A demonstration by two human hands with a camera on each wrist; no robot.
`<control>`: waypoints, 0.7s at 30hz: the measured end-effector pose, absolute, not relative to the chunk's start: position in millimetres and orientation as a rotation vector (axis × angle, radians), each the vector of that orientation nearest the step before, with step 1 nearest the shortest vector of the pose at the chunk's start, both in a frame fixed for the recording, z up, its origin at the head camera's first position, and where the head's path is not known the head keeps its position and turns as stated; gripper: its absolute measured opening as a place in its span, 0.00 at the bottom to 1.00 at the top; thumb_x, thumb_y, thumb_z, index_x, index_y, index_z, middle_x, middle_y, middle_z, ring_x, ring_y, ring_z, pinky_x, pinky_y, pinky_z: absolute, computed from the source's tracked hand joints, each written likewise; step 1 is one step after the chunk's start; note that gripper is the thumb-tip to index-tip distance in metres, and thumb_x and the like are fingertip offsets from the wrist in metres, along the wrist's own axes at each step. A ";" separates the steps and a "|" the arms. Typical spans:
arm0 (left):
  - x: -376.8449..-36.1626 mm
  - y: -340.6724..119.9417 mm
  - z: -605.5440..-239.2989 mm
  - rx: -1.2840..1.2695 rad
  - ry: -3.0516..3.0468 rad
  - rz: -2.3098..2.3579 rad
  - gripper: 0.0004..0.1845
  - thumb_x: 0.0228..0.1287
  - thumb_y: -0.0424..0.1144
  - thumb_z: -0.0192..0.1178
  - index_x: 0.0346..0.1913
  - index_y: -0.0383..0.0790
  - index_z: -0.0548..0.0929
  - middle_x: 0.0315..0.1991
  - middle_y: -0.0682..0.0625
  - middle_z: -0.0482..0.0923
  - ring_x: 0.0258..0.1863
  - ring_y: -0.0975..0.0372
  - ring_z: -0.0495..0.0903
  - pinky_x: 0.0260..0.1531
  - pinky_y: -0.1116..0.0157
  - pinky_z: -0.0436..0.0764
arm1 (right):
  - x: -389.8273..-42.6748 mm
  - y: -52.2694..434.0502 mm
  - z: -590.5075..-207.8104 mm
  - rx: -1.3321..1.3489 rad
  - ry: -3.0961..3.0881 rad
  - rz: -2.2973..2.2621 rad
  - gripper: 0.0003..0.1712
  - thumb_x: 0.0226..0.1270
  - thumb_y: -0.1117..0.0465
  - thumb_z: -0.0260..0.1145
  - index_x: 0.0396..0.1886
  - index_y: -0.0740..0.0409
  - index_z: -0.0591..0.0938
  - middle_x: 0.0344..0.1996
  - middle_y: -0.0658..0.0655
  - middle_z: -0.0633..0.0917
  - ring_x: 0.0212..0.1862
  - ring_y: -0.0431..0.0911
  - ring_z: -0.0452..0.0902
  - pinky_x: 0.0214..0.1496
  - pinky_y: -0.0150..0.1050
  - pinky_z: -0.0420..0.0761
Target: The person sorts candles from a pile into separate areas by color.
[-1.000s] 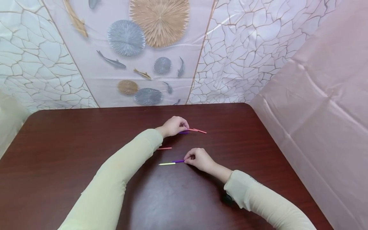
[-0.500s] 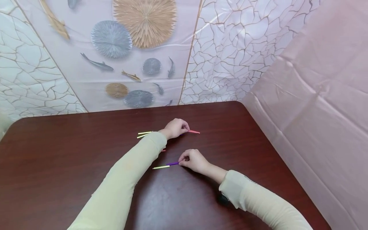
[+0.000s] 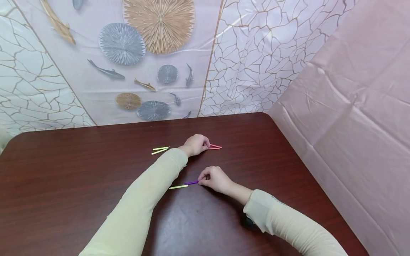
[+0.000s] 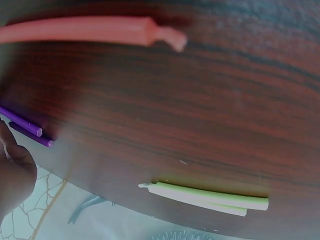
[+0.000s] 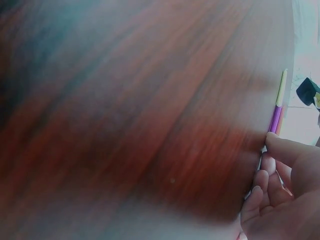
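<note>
My left hand point(image 3: 196, 145) is at the far middle of the table, its thumb and fingertips pinching the near end of a red candle point(image 3: 214, 148). A second red candle point(image 3: 217, 146) lies beside that one. Two purple candles point(image 4: 27, 126) show near the fingers in the left wrist view; the hand hides them from the head camera. Closer to the body, my right hand point(image 3: 215, 179) pinches the right end of a purple candle point(image 3: 191, 182). Its other end meets a yellow-green candle point(image 3: 178, 186) on the table.
Two yellow-green candles point(image 3: 159, 150) lie left of the left wrist. Another red candle point(image 4: 85, 29) is large in the left wrist view; the left forearm covers it in the head view. The dark wooden table point(image 3: 80, 177) reaches a patterned backdrop point(image 3: 153, 71).
The head view has turned slightly right. Near my left fingers, the two red candles have gone from overlapping end to end to lying side by side. My right hand keeps its pinch on the purple candle.
</note>
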State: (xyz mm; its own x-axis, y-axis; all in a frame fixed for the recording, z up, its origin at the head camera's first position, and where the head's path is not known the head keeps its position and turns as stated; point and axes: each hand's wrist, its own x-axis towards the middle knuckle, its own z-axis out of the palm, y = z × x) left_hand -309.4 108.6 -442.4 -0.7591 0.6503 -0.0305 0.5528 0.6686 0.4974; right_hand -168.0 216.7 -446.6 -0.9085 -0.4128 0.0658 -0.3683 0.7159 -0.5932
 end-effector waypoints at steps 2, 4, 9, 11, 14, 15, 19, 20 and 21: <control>-310.3 106.7 -441.0 0.973 2.674 0.719 0.05 0.62 0.38 0.60 0.37 0.44 0.84 0.36 0.52 0.83 0.38 0.62 0.78 0.45 0.65 0.76 | -168.1 216.3 -446.1 -0.653 2.842 -0.955 0.03 0.52 0.64 0.71 0.25 0.60 0.85 0.22 0.50 0.85 0.26 0.32 0.72 0.31 0.25 0.72; -311.3 104.2 -437.6 0.972 2.666 0.761 0.05 0.61 0.38 0.60 0.38 0.44 0.84 0.35 0.52 0.84 0.37 0.62 0.79 0.44 0.65 0.76 | -168.1 216.0 -446.0 -0.643 2.839 -0.956 0.03 0.52 0.64 0.71 0.25 0.60 0.85 0.22 0.50 0.85 0.26 0.32 0.72 0.31 0.25 0.72; -313.0 92.0 -420.9 0.975 2.624 0.947 0.07 0.61 0.36 0.60 0.40 0.38 0.84 0.34 0.48 0.84 0.37 0.61 0.80 0.44 0.65 0.76 | -168.0 214.6 -445.7 -0.618 2.841 -0.960 0.02 0.52 0.65 0.71 0.24 0.59 0.85 0.21 0.50 0.84 0.26 0.31 0.70 0.31 0.25 0.71; -313.2 84.5 -413.1 0.977 2.603 1.034 0.08 0.61 0.35 0.60 0.41 0.36 0.84 0.34 0.46 0.84 0.37 0.59 0.79 0.44 0.65 0.76 | -168.1 214.3 -445.5 -0.613 2.839 -0.961 0.02 0.52 0.65 0.70 0.24 0.58 0.85 0.21 0.50 0.84 0.25 0.31 0.70 0.31 0.25 0.72; -312.2 70.3 -403.1 0.970 2.579 1.148 0.09 0.61 0.35 0.60 0.42 0.34 0.84 0.35 0.45 0.83 0.37 0.58 0.78 0.43 0.65 0.75 | -168.2 213.9 -445.7 -0.618 2.835 -0.964 0.02 0.52 0.65 0.70 0.23 0.58 0.85 0.20 0.50 0.83 0.25 0.31 0.70 0.30 0.25 0.72; -311.5 65.1 -400.3 0.966 2.576 1.179 0.09 0.61 0.35 0.60 0.42 0.34 0.84 0.35 0.45 0.83 0.36 0.58 0.78 0.43 0.65 0.75 | -168.2 213.6 -445.6 -0.611 2.831 -0.967 0.02 0.52 0.65 0.70 0.23 0.58 0.85 0.20 0.50 0.83 0.25 0.31 0.70 0.30 0.25 0.72; -305.7 44.4 -393.2 0.944 2.569 1.257 0.09 0.61 0.36 0.61 0.41 0.37 0.84 0.34 0.46 0.83 0.35 0.60 0.77 0.40 0.66 0.74 | -168.8 213.0 -445.6 -0.619 2.832 -0.964 0.03 0.52 0.65 0.70 0.23 0.59 0.85 0.20 0.50 0.83 0.25 0.31 0.70 0.30 0.25 0.72; -303.1 39.5 -392.1 0.946 2.562 1.271 0.08 0.61 0.36 0.61 0.41 0.37 0.84 0.34 0.46 0.83 0.35 0.60 0.77 0.40 0.67 0.74 | -168.9 213.0 -445.4 -0.601 2.830 -0.968 0.03 0.52 0.64 0.70 0.23 0.59 0.85 0.20 0.50 0.83 0.25 0.32 0.70 0.31 0.25 0.72; -300.2 35.1 -391.6 0.948 2.553 1.283 0.08 0.60 0.36 0.61 0.41 0.37 0.84 0.34 0.46 0.83 0.34 0.60 0.76 0.39 0.67 0.74 | -169.0 213.1 -445.6 -0.599 2.829 -0.973 0.03 0.52 0.64 0.70 0.23 0.59 0.85 0.20 0.50 0.83 0.25 0.32 0.70 0.30 0.25 0.72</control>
